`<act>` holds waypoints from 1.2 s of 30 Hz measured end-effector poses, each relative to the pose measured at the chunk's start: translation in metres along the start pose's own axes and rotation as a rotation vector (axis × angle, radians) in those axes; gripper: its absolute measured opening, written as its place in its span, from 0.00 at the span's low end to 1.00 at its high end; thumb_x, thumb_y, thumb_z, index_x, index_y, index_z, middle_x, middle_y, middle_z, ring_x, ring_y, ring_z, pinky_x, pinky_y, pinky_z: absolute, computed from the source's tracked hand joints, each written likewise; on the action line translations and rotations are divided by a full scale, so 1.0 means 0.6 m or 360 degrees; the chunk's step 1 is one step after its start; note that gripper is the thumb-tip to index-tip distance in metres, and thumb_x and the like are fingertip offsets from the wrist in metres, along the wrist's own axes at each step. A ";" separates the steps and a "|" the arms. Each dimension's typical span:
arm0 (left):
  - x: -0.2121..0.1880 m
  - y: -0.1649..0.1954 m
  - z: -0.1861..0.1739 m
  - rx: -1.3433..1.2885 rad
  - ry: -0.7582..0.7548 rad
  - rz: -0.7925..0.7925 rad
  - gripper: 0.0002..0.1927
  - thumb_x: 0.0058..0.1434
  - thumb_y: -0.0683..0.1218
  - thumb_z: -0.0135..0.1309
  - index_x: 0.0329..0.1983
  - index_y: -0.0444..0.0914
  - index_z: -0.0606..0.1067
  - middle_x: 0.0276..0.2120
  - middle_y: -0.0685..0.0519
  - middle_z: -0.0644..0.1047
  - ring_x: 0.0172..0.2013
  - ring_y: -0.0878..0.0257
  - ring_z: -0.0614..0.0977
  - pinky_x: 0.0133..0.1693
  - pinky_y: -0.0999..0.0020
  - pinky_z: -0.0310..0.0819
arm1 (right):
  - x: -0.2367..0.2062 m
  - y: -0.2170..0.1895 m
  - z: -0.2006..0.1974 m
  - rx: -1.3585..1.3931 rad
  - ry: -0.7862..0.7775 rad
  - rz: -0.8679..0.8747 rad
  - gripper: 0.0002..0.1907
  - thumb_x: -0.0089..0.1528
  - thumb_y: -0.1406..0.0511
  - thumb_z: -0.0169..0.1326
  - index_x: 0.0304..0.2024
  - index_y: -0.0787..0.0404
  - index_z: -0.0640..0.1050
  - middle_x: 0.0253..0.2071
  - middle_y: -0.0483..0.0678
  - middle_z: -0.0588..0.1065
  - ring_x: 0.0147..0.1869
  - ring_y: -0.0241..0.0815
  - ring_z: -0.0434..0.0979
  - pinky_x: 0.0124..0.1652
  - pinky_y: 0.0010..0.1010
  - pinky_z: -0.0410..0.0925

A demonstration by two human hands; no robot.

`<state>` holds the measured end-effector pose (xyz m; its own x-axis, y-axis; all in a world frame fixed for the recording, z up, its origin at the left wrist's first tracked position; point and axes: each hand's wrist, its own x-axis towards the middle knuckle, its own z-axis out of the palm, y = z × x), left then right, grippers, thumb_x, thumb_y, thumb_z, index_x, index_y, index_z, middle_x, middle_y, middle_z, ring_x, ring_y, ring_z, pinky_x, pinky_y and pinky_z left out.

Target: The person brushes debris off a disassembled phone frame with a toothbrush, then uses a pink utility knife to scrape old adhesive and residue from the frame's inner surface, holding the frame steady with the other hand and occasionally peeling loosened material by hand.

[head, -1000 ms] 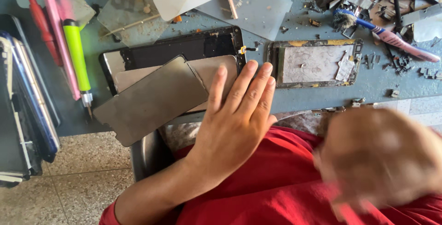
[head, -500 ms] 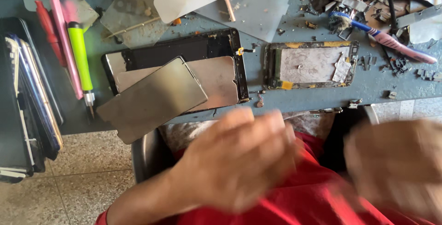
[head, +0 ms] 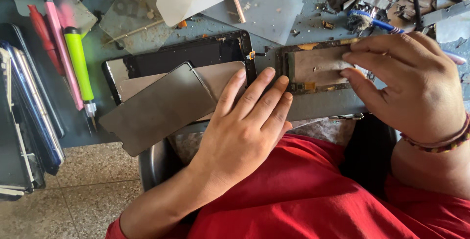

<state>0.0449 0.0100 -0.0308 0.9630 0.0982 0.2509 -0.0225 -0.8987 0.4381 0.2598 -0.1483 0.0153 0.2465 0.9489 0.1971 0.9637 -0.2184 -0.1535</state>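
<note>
1. The grey-blue tabletop (head: pixel 313 103) carries everything, strewn with scraps and glass chips; it is the landmark here.
2. Near the tabletop's front edge, left of middle, a dark phone body (head: pixel 186 55) lies open, with two grey backing sheets (head: pixel 156 107) stacked loosely over it, the lower one jutting past the edge.
3. To the right of that phone body lies a stripped phone frame (head: pixel 313 68), its inner plate bare, with yellowish glue remains at the corners. Judging by this, the opening and stripping is done, while cleaning and refitting look to be left.
4. The left hand (head: pixel 245 126) lies flat, fingers spread and holding nothing, fingertips touching the sheets and the frame's left end.
5. The right hand (head: pixel 406 85) rests on the frame's right end, its grip narrow, fingers curled together on the edge; whether they pinch a small part I cannot tell.
6. At the tabletop's left end lie a green-handled tool (head: pixel 79 63) and pink and red ones (head: pixel 58 53).
7. Behind the frame rests a blue toothbrush (head: pixel 374 21).
</note>
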 end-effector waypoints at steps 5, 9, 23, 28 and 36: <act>0.003 0.003 -0.004 0.0004 0.0000 -0.0022 0.21 0.69 0.52 0.58 0.59 0.35 0.78 0.64 0.49 0.75 0.69 0.54 0.69 0.73 0.47 0.52 | 0.000 -0.013 0.012 0.0043 0.0051 -0.0119 0.11 0.56 0.70 0.68 0.41 0.62 0.82 0.43 0.49 0.79 0.45 0.48 0.77 0.47 0.41 0.68; 0.001 0.003 -0.003 0.0024 -0.0012 -0.0008 0.21 0.69 0.52 0.57 0.59 0.34 0.78 0.64 0.48 0.75 0.69 0.54 0.69 0.73 0.47 0.52 | 0.007 -0.040 0.024 0.0156 -0.0028 -0.0161 0.15 0.53 0.71 0.66 0.44 0.59 0.84 0.45 0.45 0.78 0.52 0.49 0.74 0.52 0.44 0.64; 0.002 0.004 0.002 0.0018 0.0018 -0.0019 0.18 0.70 0.49 0.55 0.58 0.34 0.79 0.63 0.47 0.75 0.70 0.55 0.70 0.74 0.48 0.53 | 0.011 -0.060 0.041 0.0266 -0.0059 -0.0141 0.21 0.51 0.74 0.63 0.48 0.57 0.84 0.50 0.47 0.76 0.59 0.51 0.71 0.59 0.46 0.62; 0.003 0.005 0.001 0.0063 0.0026 -0.0017 0.18 0.71 0.47 0.54 0.59 0.34 0.79 0.61 0.48 0.76 0.69 0.55 0.70 0.74 0.49 0.53 | 0.011 -0.062 0.043 0.0255 -0.0047 -0.0159 0.23 0.50 0.74 0.62 0.49 0.55 0.84 0.50 0.46 0.76 0.59 0.52 0.71 0.60 0.48 0.61; 0.000 0.005 0.006 0.0024 0.0095 -0.0027 0.16 0.71 0.47 0.54 0.58 0.35 0.79 0.63 0.47 0.75 0.68 0.52 0.71 0.74 0.49 0.55 | 0.002 -0.056 0.045 0.0436 -0.0003 -0.0053 0.28 0.55 0.81 0.51 0.57 0.61 0.72 0.52 0.48 0.80 0.67 0.51 0.73 0.66 0.49 0.63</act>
<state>0.0459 0.0057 -0.0325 0.9455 0.1383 0.2949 -0.0020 -0.9029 0.4297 0.2251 -0.1336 -0.0057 0.2145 0.9550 0.2049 0.9075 -0.1173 -0.4034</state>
